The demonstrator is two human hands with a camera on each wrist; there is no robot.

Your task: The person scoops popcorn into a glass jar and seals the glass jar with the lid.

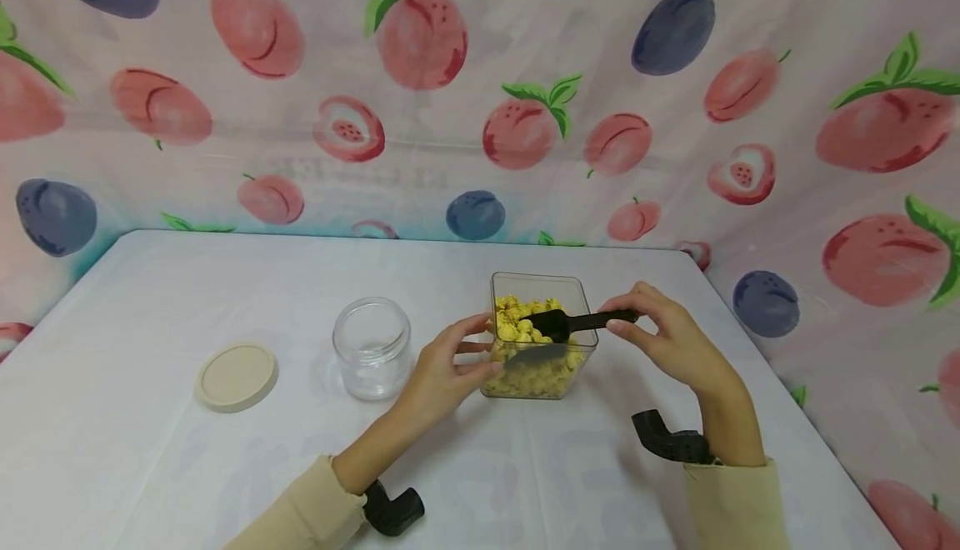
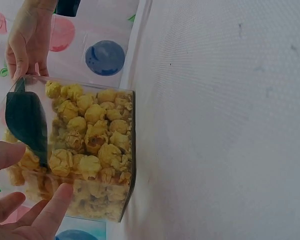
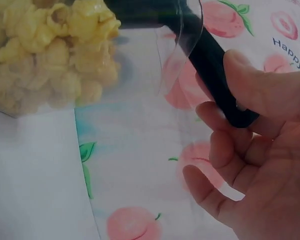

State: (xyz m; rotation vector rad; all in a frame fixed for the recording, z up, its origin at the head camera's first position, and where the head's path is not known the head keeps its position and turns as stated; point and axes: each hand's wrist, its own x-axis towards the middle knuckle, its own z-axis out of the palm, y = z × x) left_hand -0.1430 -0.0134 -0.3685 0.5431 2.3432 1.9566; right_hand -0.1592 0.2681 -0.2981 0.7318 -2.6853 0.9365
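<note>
A clear square container (image 1: 536,375) of yellow popcorn (image 2: 90,135) stands on the table. My left hand (image 1: 450,358) holds its left side near the front corner, thumb low on the wall and fingers higher up. In my right hand (image 1: 667,333), thumb and fingers pinch the handle end of a black scoop (image 1: 558,325). The scoop reaches over the container's right rim, its head tilted down among the popcorn. Through the clear wall, the scoop's dark head shows beside the popcorn in the left wrist view. The handle end sits under my thumb in the right wrist view.
An uncovered clear round jar (image 1: 371,350) stands left of the container, near my left hand. Farther left lies a round beige lid (image 1: 237,377). A fruit-print cloth (image 1: 420,117) hangs behind the white table (image 1: 150,300). Black curved mounts (image 1: 671,442) sit at both wrists.
</note>
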